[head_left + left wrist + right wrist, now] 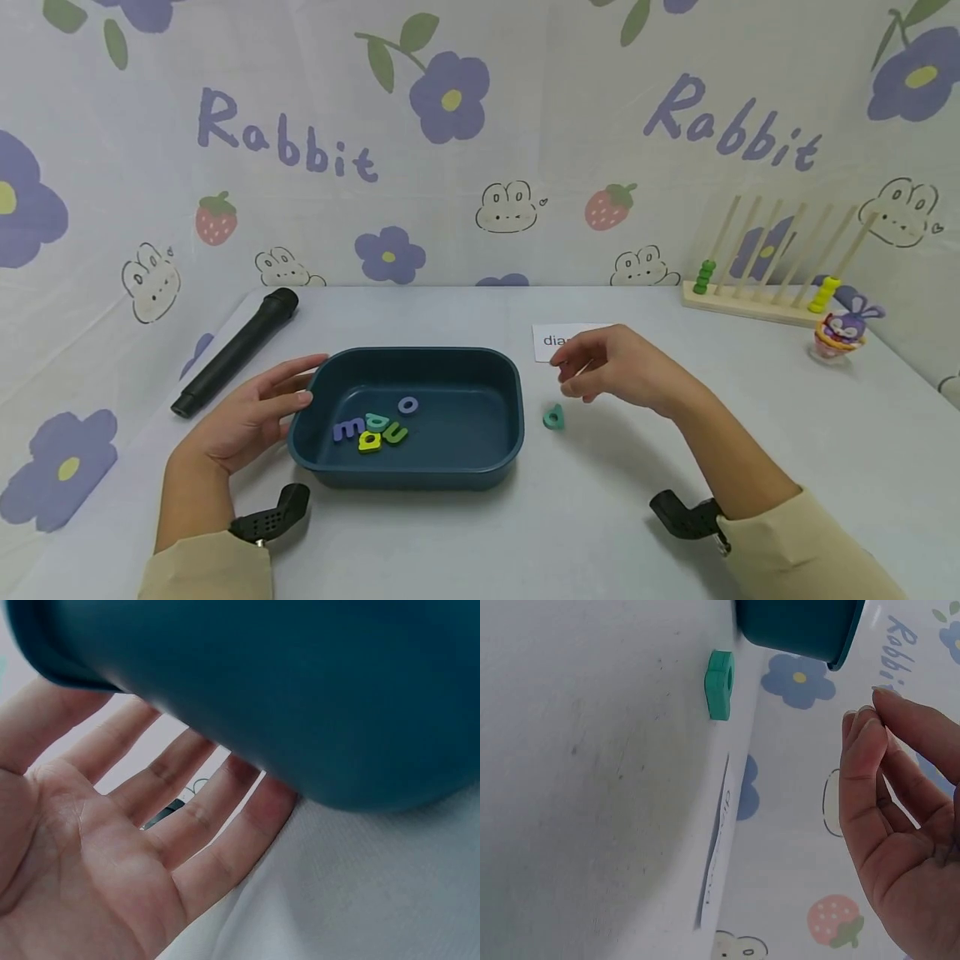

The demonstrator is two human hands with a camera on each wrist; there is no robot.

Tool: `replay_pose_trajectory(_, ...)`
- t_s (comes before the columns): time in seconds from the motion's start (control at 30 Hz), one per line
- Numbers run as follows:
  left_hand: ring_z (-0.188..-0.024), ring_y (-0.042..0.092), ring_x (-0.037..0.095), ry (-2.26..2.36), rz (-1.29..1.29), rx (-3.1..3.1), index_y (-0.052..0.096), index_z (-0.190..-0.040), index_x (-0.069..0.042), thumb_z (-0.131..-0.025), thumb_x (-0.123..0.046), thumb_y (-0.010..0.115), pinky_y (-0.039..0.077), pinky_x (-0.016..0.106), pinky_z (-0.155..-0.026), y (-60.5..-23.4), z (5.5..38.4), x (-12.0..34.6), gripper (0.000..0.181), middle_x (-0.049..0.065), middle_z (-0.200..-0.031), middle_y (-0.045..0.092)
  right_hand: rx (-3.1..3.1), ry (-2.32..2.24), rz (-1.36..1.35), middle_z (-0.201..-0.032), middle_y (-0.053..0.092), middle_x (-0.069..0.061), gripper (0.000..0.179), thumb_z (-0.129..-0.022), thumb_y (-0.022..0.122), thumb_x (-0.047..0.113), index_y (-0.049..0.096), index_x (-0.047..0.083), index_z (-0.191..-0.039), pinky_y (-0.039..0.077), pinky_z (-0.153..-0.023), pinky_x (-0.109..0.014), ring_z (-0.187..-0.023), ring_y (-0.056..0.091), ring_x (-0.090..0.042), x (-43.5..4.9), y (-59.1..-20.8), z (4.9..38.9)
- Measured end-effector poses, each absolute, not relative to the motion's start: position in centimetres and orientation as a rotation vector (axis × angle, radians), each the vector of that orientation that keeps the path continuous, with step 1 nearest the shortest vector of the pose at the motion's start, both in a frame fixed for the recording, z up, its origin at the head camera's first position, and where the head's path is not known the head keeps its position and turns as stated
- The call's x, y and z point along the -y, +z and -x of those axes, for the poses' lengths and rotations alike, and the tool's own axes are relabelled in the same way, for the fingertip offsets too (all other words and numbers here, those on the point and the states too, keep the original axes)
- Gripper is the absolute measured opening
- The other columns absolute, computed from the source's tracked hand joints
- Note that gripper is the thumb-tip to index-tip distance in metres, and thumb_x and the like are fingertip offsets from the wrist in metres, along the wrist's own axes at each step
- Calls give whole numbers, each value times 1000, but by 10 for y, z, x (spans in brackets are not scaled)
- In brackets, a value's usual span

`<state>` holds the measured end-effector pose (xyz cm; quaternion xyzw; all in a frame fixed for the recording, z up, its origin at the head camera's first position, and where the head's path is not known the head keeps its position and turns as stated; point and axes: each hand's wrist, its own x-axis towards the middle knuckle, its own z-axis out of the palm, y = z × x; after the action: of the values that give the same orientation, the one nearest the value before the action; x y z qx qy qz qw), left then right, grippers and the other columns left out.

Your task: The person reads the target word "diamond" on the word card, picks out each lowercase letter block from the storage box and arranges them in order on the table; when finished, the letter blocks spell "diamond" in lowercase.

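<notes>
My left hand [251, 412] touches the left end of a dark teal tray [450, 477]; in the left wrist view its fingers [217, 862] lie fairly straight along the tray's outer wall. Inside the tray are several small letters: a purple m [348, 429], a purple o [408, 405], a teal letter [377, 422], a yellow one [370, 442] and a green one [395, 432]. Right of the tray, a teal-green letter [553, 417] lies on the table. My right hand [626, 371] hangs above and right of it, fingers loosely curled, with nothing visible between them.
A white card [546, 343] with print starting "dia" lies partly hidden behind my right hand. At the back left is a black microphone-like stick [236, 354]. A wooden bead counter [757, 307] and a small purple rabbit figure [842, 332] stand at the back right.
</notes>
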<state>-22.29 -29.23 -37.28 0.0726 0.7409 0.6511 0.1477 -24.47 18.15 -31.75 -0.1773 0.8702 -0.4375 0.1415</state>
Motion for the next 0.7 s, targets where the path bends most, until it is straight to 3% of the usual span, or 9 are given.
replay_pose_trajectory(0.17,-123,62,8,1869,-208,-2137,38,-160,-22,-104,-22,62,57,32,-97,-373,223,291,60,18,-167,29,-2551,-1171,534,-105,71,-11,36,-88,76,7,70,0,-122,57,-81,-34,-91,68,-21,-183,-321,242)
replay_pose_trajectory(0.4,-123,63,9,1876,-229,-2132,39,-159,-22,-105,-22,60,58,32,-96,-372,223,292,58,17,-165,31,-2619,-1090,536,-97,72,-7,30,-90,76,10,70,0,-117,58,-77,-38,-81,68,-19,-183,-325,239)
replay_pose_trajectory(0.7,-124,61,9,1874,-236,-2130,39,-160,-23,-105,-22,59,57,31,-97,-372,223,293,58,19,-167,28,-2742,-899,591,-86,73,1,20,-88,80,12,73,5,-106,53,-77,-32,-83,65,-15,-184,-336,241)
